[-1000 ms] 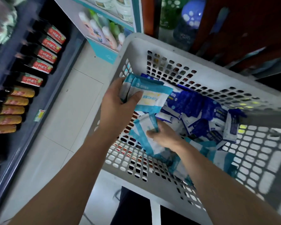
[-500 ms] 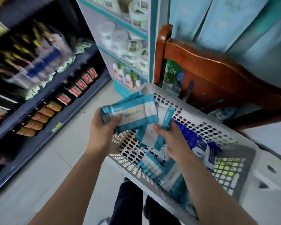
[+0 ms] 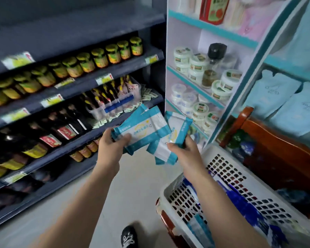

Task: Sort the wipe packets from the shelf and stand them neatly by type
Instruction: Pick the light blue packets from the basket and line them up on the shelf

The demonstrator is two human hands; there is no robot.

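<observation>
My left hand (image 3: pixel 109 145) grips a stack of teal-and-white wipe packets (image 3: pixel 141 129) held out in front of the dark shelving. Beside it, my right hand (image 3: pixel 185 149) holds more teal-and-white wipe packets (image 3: pixel 170 140), fanned and overlapping the left stack's lower edge. Both bundles hang in the air above the floor. Down at the right sits a grey perforated basket (image 3: pixel 227 169) with dark blue wipe packets (image 3: pixel 247 206) and more teal ones (image 3: pixel 197 228) lying loose inside; my right forearm covers part of them.
A dark shelf unit (image 3: pixel 75 86) on the left carries jars and dark bottles. A white-and-teal shelf (image 3: pixel 200 90) with round tubs stands straight ahead. A wooden chair (image 3: pixel 279 144) sits behind the basket. My shoe (image 3: pixel 129 237) shows on the pale floor.
Both hands have lifted out of the basket with teal packets and swung up and left toward the shelves. The view has risen from the basket to the shelving.
</observation>
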